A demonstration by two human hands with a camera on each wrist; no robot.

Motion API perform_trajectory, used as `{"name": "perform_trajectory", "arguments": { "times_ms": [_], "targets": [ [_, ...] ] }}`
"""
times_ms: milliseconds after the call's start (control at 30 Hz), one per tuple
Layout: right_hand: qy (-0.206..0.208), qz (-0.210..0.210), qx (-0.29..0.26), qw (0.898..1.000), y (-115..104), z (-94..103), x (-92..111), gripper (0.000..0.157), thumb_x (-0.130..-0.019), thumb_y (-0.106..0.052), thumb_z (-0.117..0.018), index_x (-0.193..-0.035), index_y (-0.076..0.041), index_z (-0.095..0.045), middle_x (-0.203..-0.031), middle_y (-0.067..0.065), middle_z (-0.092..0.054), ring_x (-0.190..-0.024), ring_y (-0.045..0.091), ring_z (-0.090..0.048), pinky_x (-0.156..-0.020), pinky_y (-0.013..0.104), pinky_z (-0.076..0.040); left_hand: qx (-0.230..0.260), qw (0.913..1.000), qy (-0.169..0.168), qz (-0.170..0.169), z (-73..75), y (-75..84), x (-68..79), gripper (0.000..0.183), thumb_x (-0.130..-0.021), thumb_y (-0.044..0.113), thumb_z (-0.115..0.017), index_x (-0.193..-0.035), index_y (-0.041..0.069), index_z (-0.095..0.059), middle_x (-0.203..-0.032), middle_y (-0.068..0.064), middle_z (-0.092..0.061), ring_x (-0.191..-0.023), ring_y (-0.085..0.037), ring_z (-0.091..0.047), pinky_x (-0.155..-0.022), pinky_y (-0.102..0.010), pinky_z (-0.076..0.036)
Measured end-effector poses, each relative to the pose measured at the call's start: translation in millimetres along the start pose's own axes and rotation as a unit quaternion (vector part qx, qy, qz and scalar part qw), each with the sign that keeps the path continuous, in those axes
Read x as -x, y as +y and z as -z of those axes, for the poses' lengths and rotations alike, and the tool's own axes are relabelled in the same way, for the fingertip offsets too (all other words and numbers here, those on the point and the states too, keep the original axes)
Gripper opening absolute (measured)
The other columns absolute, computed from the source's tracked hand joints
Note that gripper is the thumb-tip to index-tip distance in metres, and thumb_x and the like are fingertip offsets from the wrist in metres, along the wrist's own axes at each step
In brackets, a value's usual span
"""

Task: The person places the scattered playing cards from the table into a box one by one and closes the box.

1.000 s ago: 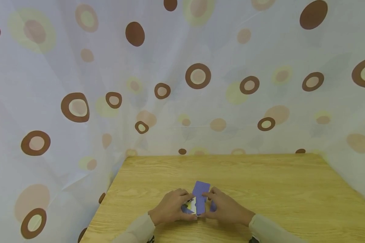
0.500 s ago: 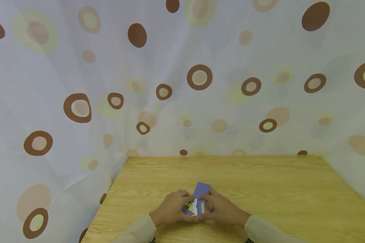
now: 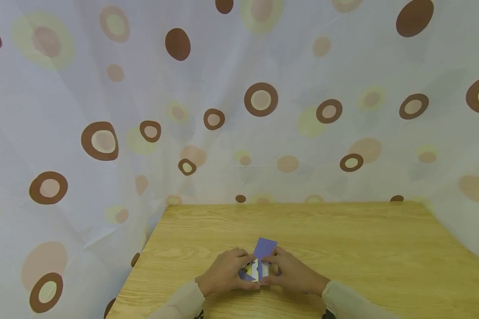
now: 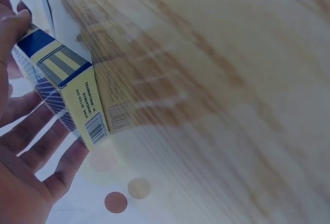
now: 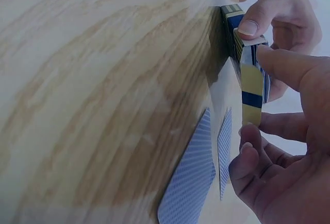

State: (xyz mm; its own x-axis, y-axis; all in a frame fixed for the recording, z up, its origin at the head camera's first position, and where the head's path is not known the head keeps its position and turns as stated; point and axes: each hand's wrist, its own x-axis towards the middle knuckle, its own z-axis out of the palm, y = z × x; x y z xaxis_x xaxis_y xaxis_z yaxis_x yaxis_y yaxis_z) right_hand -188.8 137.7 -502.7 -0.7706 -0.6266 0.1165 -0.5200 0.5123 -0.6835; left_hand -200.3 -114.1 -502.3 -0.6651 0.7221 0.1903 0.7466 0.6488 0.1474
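Note:
In the head view, my left hand (image 3: 225, 272) grips a small card box (image 3: 249, 269), printed yellow, white and blue. The left wrist view shows the box's cream end with a barcode (image 4: 95, 131), the fingers along its patterned side and the thumb at its far end. My right hand (image 3: 293, 272) faces the left one at the box's open end. Its fingers hold the cream end flap (image 5: 252, 90) with a dark blue band, seen in the right wrist view. Two blue patterned cards (image 5: 191, 170) lie close by on the table.
The wooden table (image 3: 323, 235) runs back to a pale curtain (image 3: 295, 133) with brown and peach circles, which also hangs along the left side. One blue patterned card (image 3: 265, 247) lies just beyond the fingertips.
My right hand has closed in to the left, its fingers moving onto the box end. The flat blue panel between the hands now shows as a narrow strip beside white. My left hand stays put.

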Motion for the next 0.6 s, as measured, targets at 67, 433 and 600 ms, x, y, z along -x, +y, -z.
{"name": "perform_trajectory", "arguments": {
  "times_ms": [67,433,600],
  "targets": [
    [0.003,0.004,0.01,1.0,-0.4,-1.2,-0.3,0.072,-0.092,-0.047,-0.075,-0.136,0.009,-0.06,-0.113,0.003,-0.052,-0.075,0.006,-0.049,-0.063,0.022,-0.047,0.0,1.0,0.0,0.0,0.0,-0.2,0.3,0.083,-0.085,0.071,-0.069,-0.138,0.007,-0.065,-0.122,-0.002,-0.067,-0.106,-0.012,-0.065,-0.081,-0.02,-0.053],
    [0.091,-0.001,0.074,0.993,-11.1,-6.2,-3.9,0.045,-0.079,-0.042,-0.086,-0.108,-0.008,-0.076,-0.11,0.002,-0.055,-0.087,0.014,-0.056,-0.075,0.028,-0.052,-0.001,0.9999,0.008,-0.012,-2.3,-2.1,0.8,0.083,-0.085,0.071,-0.068,-0.138,0.007,-0.065,-0.123,-0.002,-0.068,-0.106,-0.013,-0.066,-0.082,-0.02,-0.053],
    [0.106,0.005,0.086,0.991,-10.0,-5.9,-5.6,0.039,-0.076,-0.043,-0.087,-0.099,-0.014,-0.075,-0.11,0.001,-0.057,-0.088,0.016,-0.058,-0.077,0.031,-0.054,-0.002,0.9998,0.007,-0.016,-1.4,-1.0,-0.1,0.082,-0.085,0.07,-0.069,-0.137,0.006,-0.065,-0.122,-0.003,-0.068,-0.107,-0.013,-0.066,-0.084,-0.02,-0.054]
  ]
}}
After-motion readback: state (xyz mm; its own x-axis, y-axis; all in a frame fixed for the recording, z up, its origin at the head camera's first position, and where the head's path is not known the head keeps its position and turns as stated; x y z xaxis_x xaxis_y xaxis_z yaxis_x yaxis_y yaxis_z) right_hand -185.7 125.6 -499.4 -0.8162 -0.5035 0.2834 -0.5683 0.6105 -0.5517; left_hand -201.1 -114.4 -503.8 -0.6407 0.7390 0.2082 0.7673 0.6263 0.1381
